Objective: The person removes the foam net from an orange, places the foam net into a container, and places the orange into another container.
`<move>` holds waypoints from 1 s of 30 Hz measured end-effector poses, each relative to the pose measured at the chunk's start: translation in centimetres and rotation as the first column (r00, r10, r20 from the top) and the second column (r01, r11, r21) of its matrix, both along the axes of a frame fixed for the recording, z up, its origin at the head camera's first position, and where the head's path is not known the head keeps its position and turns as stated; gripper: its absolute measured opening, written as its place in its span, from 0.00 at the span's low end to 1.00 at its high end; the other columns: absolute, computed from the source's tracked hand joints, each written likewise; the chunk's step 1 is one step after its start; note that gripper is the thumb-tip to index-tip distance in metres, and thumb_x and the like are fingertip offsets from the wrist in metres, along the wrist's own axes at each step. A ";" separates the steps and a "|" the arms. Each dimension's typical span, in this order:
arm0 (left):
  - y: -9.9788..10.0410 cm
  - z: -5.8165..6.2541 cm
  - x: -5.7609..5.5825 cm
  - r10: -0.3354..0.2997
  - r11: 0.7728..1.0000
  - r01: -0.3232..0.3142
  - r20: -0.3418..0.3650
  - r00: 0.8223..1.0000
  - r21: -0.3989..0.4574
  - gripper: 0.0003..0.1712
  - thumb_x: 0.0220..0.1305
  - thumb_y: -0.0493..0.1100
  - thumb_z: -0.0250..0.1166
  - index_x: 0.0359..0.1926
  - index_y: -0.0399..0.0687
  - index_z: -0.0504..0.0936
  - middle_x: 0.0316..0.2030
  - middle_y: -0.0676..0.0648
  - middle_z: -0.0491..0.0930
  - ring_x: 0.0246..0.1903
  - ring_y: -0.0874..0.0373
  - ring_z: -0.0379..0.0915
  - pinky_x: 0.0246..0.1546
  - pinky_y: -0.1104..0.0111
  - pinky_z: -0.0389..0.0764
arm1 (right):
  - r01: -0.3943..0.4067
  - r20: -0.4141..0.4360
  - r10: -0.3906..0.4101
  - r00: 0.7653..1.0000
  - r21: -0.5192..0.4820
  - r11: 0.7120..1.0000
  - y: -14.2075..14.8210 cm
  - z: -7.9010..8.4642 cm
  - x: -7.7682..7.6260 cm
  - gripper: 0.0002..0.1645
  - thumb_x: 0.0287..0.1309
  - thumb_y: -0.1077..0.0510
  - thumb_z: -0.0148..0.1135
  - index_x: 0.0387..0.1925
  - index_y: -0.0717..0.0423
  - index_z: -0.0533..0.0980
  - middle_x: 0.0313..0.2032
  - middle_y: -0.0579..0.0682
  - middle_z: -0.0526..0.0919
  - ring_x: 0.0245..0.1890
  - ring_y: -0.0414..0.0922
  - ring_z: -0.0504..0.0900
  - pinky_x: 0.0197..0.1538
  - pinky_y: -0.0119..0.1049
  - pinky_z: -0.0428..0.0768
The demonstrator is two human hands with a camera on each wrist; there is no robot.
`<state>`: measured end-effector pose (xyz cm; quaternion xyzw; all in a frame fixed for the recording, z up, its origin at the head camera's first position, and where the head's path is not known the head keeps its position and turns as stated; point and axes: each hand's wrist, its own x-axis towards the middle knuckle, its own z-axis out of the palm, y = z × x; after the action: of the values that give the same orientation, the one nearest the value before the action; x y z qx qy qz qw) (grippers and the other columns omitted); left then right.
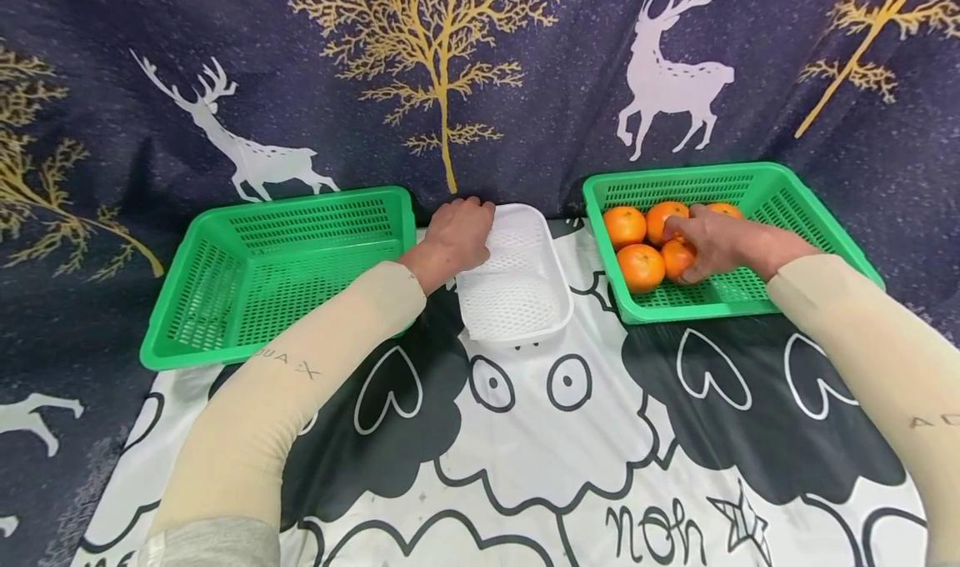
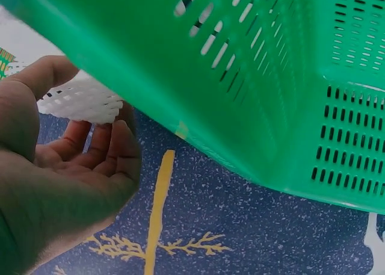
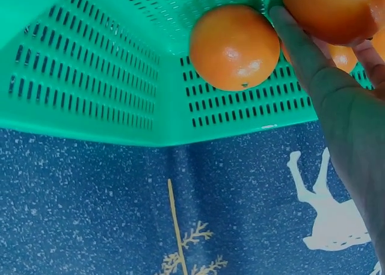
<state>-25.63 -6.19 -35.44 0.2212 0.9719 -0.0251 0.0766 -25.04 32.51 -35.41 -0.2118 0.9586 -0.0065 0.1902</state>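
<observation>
In the head view, my left hand (image 1: 459, 232) is over the upper left side of a white plastic tray (image 1: 564, 296). White foam netting (image 1: 517, 300) lies in that tray. The left wrist view shows a white foam net sleeve (image 2: 84, 99) between my left thumb and curled fingers. Over in the right-hand green basket (image 1: 720, 310), my right hand (image 1: 720, 238) grips an orange (image 3: 334, 13), its fingers and thumb around the fruit. Several other oranges (image 1: 641, 268) sit beside it, towards the basket's left end; one is partly hidden behind the hand.
A second green basket (image 1: 281, 208), with no fruit visible, stands left of the tray, close to my left forearm. Beneath everything lies a black-and-white cartoon cloth (image 1: 525, 442). A dark blue curtain (image 1: 525, 92) with deer and trees hangs behind.
</observation>
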 end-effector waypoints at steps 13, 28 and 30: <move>-0.4 0.0 0.8 0.005 1.000 -0.005 -0.041 0.999 -0.003 0.35 0.66 0.49 0.65 0.68 0.38 0.68 0.58 0.37 0.72 0.55 0.41 0.71 0.53 0.51 0.74 | -0.001 -0.059 -0.002 0.998 -0.061 0.998 0.7 -0.7 0.7 0.41 0.44 0.52 0.79 0.55 0.58 0.66 0.48 0.70 0.64 0.36 0.58 0.75 0.41 0.56 0.78; -1.2 0.6 1.8 0.040 0.998 -0.040 -0.013 0.999 0.046 0.46 0.63 0.55 0.68 0.72 0.36 0.61 0.62 0.35 0.69 0.57 0.40 0.70 0.54 0.52 0.74 | 0.031 -0.036 -0.034 0.999 -0.088 0.996 1.0 -0.4 1.1 0.41 0.47 0.48 0.79 0.56 0.60 0.66 0.51 0.69 0.64 0.42 0.59 0.74 0.42 0.56 0.76; -1.5 0.7 1.9 0.049 0.997 -0.049 -0.003 0.999 0.059 0.45 0.63 0.56 0.68 0.71 0.36 0.62 0.61 0.35 0.69 0.56 0.40 0.70 0.52 0.53 0.75 | 0.034 -0.039 -0.038 0.999 -0.098 0.995 1.0 -0.3 1.2 0.42 0.48 0.47 0.78 0.58 0.60 0.66 0.51 0.69 0.64 0.42 0.59 0.74 0.42 0.56 0.76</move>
<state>-23.68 -7.69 -34.75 0.1995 0.9775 0.0050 0.0682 -23.83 33.52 -35.74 -0.2038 0.9644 -0.0524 0.1601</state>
